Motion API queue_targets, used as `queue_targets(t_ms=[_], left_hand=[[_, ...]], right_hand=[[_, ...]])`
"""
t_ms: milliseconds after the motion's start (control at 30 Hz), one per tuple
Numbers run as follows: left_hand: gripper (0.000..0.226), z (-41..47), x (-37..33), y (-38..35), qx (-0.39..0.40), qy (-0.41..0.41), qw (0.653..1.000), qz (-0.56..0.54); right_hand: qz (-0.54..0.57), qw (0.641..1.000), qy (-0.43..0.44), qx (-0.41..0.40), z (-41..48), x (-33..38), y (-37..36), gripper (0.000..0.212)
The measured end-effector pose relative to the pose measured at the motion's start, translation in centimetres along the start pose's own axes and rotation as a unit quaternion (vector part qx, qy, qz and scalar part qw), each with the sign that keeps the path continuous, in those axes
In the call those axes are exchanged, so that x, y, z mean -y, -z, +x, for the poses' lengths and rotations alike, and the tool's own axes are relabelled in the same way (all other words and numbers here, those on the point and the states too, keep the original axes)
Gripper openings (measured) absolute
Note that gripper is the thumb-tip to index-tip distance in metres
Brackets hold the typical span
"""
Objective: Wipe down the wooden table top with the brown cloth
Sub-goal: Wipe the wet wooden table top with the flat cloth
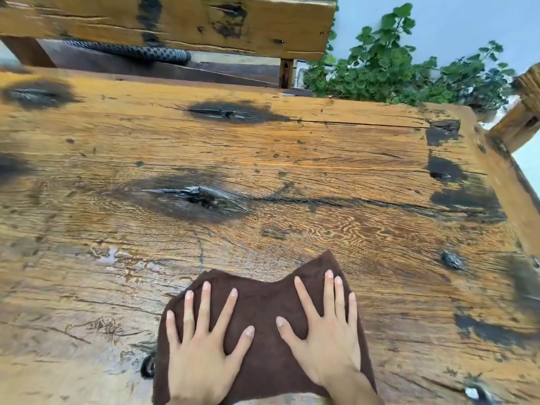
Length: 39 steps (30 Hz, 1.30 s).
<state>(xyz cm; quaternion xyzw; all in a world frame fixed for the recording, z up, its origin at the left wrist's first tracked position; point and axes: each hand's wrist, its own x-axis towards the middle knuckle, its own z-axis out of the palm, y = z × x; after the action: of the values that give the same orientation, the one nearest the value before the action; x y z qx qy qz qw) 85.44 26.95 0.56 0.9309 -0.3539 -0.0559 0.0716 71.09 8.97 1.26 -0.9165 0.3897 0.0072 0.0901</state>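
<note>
A brown cloth (264, 302) lies spread flat on the wooden table top (292, 159), near its front edge and a little right of centre. My left hand (201, 349) presses on the cloth's left half with fingers straight and spread. My right hand (327, 337) presses on the right half the same way. The table is rough, knotted timber with dark burnt-looking patches. A wet sheen shows on the wood to the left of the cloth.
A wooden bench backrest (175, 21) stands beyond the table's far edge, with a dark braided hose (131, 51) on the seat below it. Green leafy plants (394, 71) grow at the back right. Another wooden piece (523, 112) juts in at the right edge.
</note>
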Motion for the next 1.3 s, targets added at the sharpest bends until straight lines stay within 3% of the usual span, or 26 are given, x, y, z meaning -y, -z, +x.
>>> queue_targets(t_ms=[267, 367, 700, 1300], left_hand=[[0.076, 7.3, 1.7, 0.2, 0.007, 0.010, 1.000, 0.017], [0.075, 11.1, 2.0, 0.4, 0.011, -0.008, 1.000, 0.013], [0.073, 19.1, 0.6, 0.6, 0.035, -0.054, 0.998, 0.008], [0.080, 35.4, -4.2, 1.6, 0.049, -0.071, 0.996, 0.003]], right_hand=[[0.017, 0.997, -0.017, 0.075, 6.8, 1.8, 1.1, 0.079], [0.014, 0.998, -0.039, 0.046, 9.7, 2.2, 1.1, 0.079], [-0.002, 0.995, -0.071, 0.072, 16.5, 1.2, 2.0, 0.079], [-0.005, 0.992, -0.116, 0.041, 30.0, -0.8, 2.8, 0.081]])
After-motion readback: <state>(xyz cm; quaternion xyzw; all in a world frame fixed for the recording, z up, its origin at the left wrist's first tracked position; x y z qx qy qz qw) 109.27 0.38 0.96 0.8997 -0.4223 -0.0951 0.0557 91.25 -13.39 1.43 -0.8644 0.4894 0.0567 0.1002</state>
